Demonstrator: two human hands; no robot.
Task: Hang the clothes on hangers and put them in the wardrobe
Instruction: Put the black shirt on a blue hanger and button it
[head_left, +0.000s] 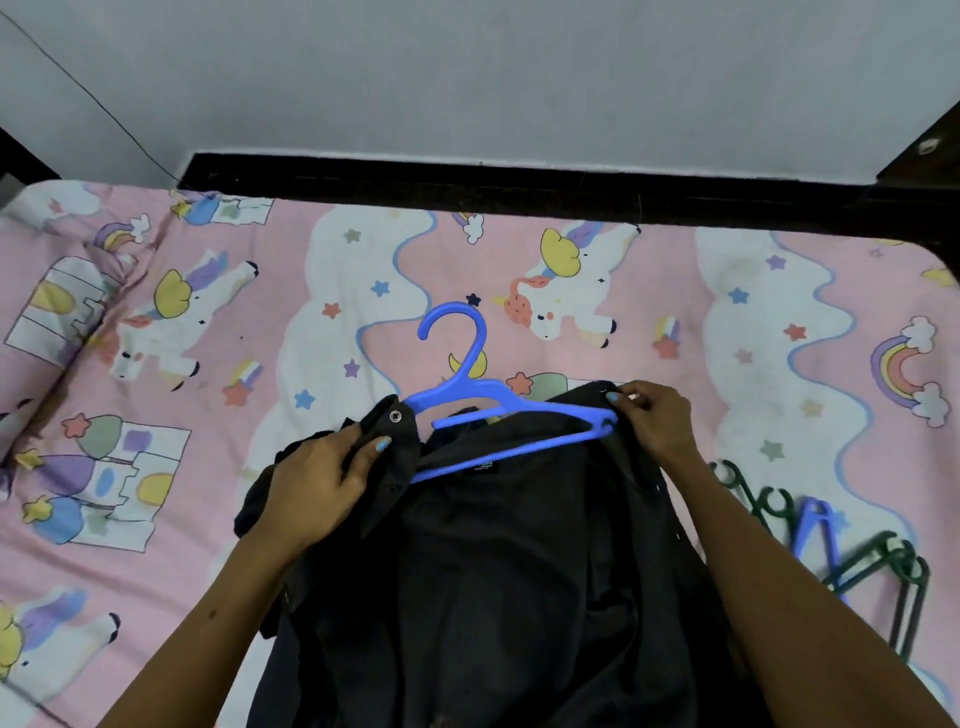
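Note:
A black buttoned shirt (498, 571) lies spread on the bed in front of me, collar away from me. A blue plastic hanger (470, 364) rests across its collar, hook pointing toward the wall; the hanger's left arm is tucked under the fabric. My left hand (317, 493) grips the shirt's left collar and shoulder fabric near a button. My right hand (654, 421) pinches the shirt's right shoulder at the hanger's right tip.
The bed carries a pink unicorn-print sheet (208, 364), with a dark bed frame (519, 182) along the grey wall. Several spare hangers, green and blue (831, 545), lie on the sheet to my right. A pillow (47, 312) sits at the far left.

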